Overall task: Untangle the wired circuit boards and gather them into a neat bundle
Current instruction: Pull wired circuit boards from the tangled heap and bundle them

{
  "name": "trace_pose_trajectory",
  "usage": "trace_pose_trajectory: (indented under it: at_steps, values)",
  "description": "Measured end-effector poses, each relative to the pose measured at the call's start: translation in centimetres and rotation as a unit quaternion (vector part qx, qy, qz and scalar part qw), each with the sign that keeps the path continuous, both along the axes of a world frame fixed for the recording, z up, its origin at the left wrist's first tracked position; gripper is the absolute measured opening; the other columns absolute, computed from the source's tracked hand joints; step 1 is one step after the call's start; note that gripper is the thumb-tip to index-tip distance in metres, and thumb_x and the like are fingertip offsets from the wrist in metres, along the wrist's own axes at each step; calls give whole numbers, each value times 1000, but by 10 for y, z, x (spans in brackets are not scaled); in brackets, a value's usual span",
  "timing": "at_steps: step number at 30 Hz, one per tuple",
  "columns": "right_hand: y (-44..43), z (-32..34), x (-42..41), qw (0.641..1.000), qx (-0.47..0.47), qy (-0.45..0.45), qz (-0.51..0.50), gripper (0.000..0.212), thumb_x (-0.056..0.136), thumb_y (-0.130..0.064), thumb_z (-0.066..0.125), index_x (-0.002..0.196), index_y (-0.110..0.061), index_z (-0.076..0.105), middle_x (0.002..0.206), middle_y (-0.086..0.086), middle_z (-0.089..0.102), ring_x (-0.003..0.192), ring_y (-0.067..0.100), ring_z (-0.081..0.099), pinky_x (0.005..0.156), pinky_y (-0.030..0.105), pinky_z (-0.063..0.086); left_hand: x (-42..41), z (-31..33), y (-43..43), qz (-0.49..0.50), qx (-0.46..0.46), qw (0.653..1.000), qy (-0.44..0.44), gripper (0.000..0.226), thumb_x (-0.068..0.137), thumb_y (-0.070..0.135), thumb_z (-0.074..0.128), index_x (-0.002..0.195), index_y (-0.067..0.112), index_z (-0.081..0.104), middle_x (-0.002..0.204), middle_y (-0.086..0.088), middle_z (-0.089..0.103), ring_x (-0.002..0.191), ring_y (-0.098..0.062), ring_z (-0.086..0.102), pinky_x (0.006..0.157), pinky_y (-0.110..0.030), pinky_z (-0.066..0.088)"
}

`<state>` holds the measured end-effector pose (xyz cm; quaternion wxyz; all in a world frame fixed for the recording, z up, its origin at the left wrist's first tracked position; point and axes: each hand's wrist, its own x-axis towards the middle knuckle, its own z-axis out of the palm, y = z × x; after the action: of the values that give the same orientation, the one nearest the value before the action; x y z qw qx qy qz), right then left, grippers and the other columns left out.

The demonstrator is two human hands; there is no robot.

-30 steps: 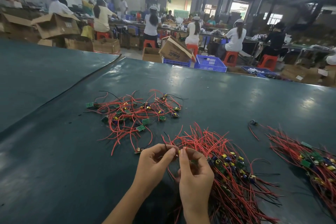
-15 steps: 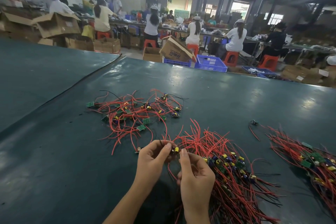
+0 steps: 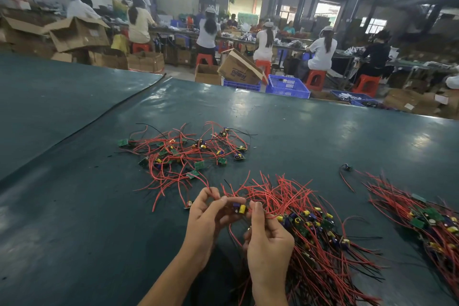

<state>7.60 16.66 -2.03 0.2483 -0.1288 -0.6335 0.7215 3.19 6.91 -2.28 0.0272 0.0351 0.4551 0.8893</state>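
Between my two hands is a small circuit board (image 3: 239,208) with yellow and blue parts and red wires. My left hand (image 3: 207,218) pinches its left side and its wires. My right hand (image 3: 269,238) pinches its right side with thumb and forefinger. Just right of my hands lies a large bundle of wired boards (image 3: 318,238) with red wires fanned out. A loose tangled pile of boards and red wires (image 3: 183,154) lies farther back on the dark green table (image 3: 74,218). A third heap of wired boards (image 3: 427,218) lies at the right edge.
A seam runs diagonally across the table cover at the left. Beyond the far table edge stand blue crates (image 3: 288,85), cardboard boxes (image 3: 239,69) and several seated workers on red stools.
My hands have lifted the small board slightly and turned it, so its yellow and blue parts now show between my fingertips. The piles have not moved.
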Motion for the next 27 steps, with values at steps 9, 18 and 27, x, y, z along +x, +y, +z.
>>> trace_pose_trajectory:
  at_steps: [9, 18, 27]
  values:
    - [-1, 2, -2, 998, -18, 33, 50, 26, 84, -38, 61, 81, -21, 79, 72, 6, 75, 67, 19, 72, 58, 26, 58, 3, -5, 8, -84, -82, 993, 21, 30, 73, 32, 72, 81, 3, 72, 64, -13, 64, 49, -17, 59, 50, -25, 51]
    - [2, 5, -3, 997, -71, 31, -16, 11, 71, -31, 75, 80, -33, 81, 81, 5, 76, 76, 12, 72, 66, 18, 55, 6, -1, 7, -60, -177, 980, 71, 44, 76, 44, 70, 64, 1, 66, 62, -18, 58, 58, -26, 51, 61, -35, 44]
    - [2, 7, -3, 1000, -1, 19, 4, 16, 81, -38, 65, 75, -31, 78, 73, 3, 71, 65, 7, 67, 59, 19, 53, 9, 1, 9, -73, -208, 969, 113, 32, 87, 30, 63, 76, 1, 71, 65, -12, 61, 58, -18, 56, 58, -26, 48]
